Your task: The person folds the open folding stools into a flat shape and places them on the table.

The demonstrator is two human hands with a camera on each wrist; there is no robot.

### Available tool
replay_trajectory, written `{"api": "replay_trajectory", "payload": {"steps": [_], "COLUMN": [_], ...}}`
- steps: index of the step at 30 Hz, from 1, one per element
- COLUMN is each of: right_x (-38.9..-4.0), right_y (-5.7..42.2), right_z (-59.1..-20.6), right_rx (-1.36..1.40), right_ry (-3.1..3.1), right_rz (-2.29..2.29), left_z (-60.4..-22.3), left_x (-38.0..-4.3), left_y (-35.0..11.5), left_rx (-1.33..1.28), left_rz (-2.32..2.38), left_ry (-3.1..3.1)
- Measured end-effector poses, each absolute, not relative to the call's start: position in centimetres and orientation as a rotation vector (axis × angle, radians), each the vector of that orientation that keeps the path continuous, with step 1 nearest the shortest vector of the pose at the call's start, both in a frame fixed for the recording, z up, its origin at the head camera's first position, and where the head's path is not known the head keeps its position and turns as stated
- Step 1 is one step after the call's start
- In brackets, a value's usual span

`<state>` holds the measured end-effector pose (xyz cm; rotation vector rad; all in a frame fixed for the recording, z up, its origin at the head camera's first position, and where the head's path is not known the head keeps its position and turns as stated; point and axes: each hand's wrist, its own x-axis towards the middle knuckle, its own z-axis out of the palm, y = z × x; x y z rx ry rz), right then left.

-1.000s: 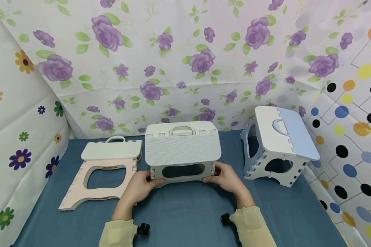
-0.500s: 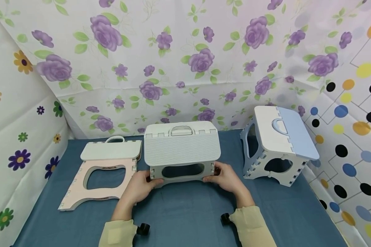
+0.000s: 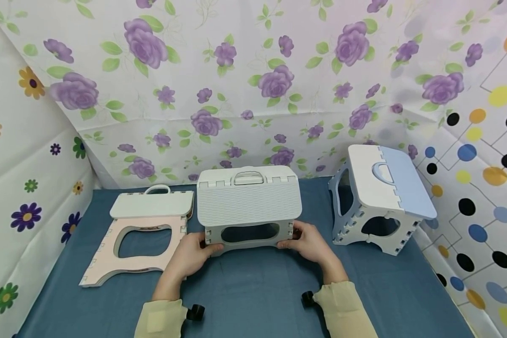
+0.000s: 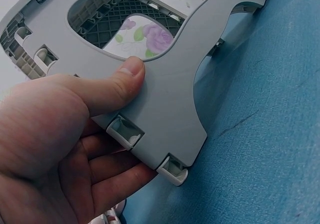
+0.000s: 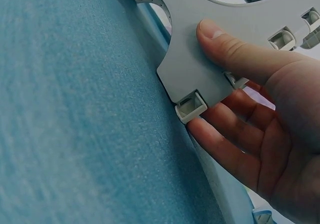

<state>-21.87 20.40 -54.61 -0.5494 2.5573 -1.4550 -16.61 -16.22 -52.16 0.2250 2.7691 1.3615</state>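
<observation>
A grey and white folding stool (image 3: 249,202) stands unfolded on the blue cloth, its ribbed seat and carry handle uppermost. My left hand (image 3: 191,256) grips its left front leg; in the left wrist view the thumb presses the grey front panel (image 4: 170,89) while the fingers curl behind the edge. On the opposite side my right hand (image 3: 310,244) holds the right front leg the same way. The right wrist view shows that thumb on the panel (image 5: 190,49) and the foot at the cloth. The fingertips behind the panel are partly hidden.
To the left a pink and pale green folding stool (image 3: 148,263) lies folded flat. A white and blue folding stool (image 3: 384,188) stands unfolded at the right. Blue cloth (image 3: 253,295) covers the table, and a floral curtain (image 3: 236,70) hangs behind.
</observation>
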Motion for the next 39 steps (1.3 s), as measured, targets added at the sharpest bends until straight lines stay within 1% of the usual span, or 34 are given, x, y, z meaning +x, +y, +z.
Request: {"api": "replay_trajectory", "payload": {"steps": [39], "right_x": [-21.84], "right_y": [20.43], "right_z": [-54.63], "right_rx": [-0.556], "right_ry": [2.553], "right_rz": [-1.448], "left_z": [-52.06], "left_x": [-16.53], "left_y": [-16.07], "left_rx": [0.199], "left_rz": [1.358], "left_ry": [2.757]}}
